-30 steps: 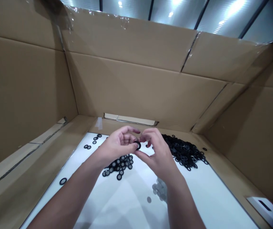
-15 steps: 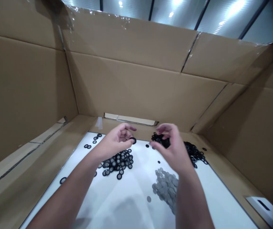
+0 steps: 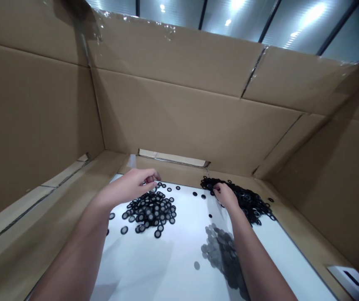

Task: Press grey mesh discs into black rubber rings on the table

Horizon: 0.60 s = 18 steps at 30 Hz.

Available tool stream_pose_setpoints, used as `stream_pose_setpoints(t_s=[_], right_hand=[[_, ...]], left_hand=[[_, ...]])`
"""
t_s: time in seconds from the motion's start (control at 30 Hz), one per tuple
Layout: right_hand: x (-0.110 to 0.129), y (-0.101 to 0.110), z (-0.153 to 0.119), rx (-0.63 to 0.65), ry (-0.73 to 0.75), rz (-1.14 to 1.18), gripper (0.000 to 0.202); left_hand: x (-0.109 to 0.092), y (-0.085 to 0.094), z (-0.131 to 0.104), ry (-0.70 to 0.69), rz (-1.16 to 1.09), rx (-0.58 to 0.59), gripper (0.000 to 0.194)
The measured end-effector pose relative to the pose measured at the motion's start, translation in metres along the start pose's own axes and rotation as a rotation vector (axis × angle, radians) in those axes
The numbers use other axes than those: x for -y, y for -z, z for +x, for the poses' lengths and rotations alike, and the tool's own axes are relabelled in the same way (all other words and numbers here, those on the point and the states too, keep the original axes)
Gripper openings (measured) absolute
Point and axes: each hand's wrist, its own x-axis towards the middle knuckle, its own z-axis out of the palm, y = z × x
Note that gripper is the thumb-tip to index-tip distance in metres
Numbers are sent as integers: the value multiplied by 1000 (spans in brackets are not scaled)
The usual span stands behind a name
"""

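My left hand (image 3: 138, 184) hovers over the back of a heap of black rings with grey centres (image 3: 149, 213). Its thumb and forefinger are a little apart, and a pale disc shows just under the thumb. At the back right, my right hand (image 3: 225, 194) reaches to the left end of a pile of plain black rings (image 3: 251, 202), its fingertips pinched on a black ring there. Loose grey discs (image 3: 218, 246) lie in a heap below my right wrist, partly in the forearm's shadow.
A white sheet (image 3: 166, 267) covers the bottom of a large cardboard box (image 3: 173, 113), whose walls rise on the left, back and right. A white object with a dark slot (image 3: 348, 278) sits at the right. Several stray rings lie near the sheet's back edge.
The ring in my left fingers has left that grip, and the hand has shifted left over the heap. My right hand has lowered from mid-air and closed at the black ring pile.
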Motion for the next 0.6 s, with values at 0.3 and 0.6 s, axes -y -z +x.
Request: stream_pose_setpoints(t_s=[0.3, 0.6], right_hand=[[-1, -21, 20, -21, -7, -198, 32], [10, -9, 20, -86, 59, -139, 24]], left_hand=[[2, -4, 8, 49, 66, -18, 23], [-4, 2, 1, 41, 53, 25, 24]])
